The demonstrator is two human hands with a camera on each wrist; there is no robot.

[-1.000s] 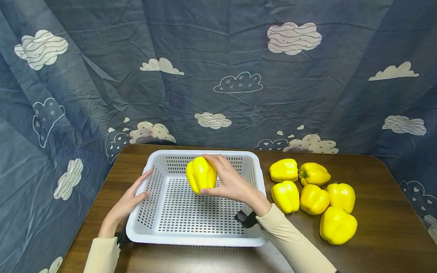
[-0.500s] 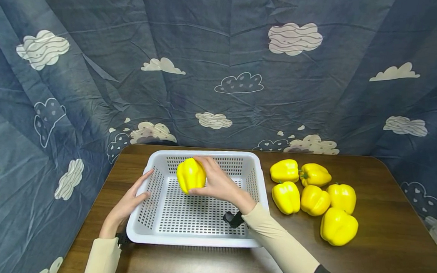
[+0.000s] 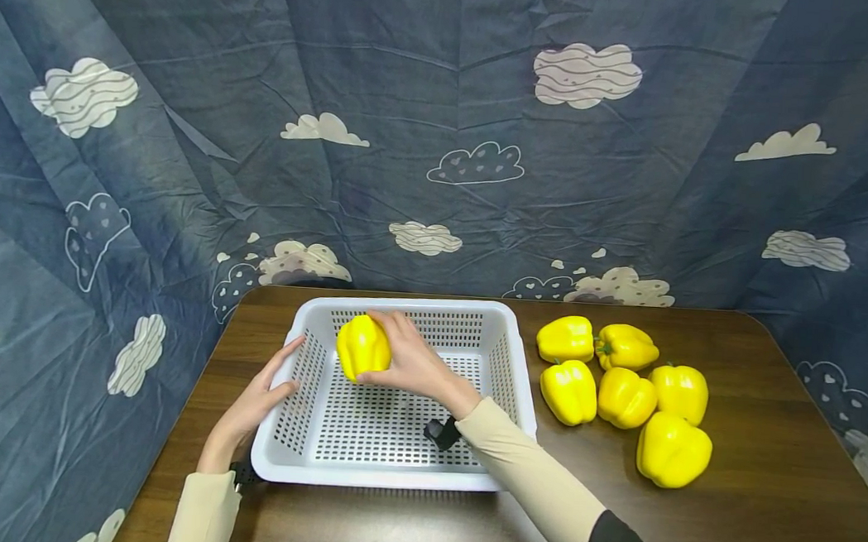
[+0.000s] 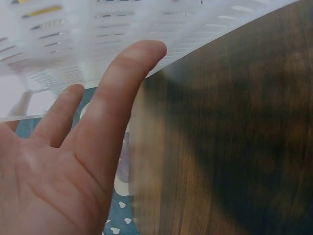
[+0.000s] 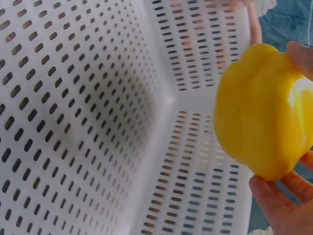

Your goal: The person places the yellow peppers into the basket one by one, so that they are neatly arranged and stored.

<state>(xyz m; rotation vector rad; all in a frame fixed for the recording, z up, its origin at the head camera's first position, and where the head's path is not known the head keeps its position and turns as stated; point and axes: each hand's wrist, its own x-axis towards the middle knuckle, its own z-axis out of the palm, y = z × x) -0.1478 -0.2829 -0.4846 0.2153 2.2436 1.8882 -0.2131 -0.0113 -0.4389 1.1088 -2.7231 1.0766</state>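
Yellow peppers (image 3: 362, 349), white basket (image 3: 384, 477), blue cloud-print cloth (image 3: 386, 77)

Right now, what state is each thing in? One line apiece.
Basket: upright on the table.
Held pepper: uncut, above the basket's floor.
Right hand: gripping that pepper.
Left hand: fingers extended, against the basket's side.
Six other peppers: uncut, clustered on the table.
Backdrop cloth: hanging, creased.

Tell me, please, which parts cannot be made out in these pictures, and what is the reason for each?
Held yellow pepper: in head view, right hand covers part; in right wrist view, right edge cuts it off.
Floor of the basket: head view, partly hidden by right hand and right sleeve.
Yellow patch: left wrist view, blurred behind the basket's slots.
Left sleeve: head view, cut by bottom edge.
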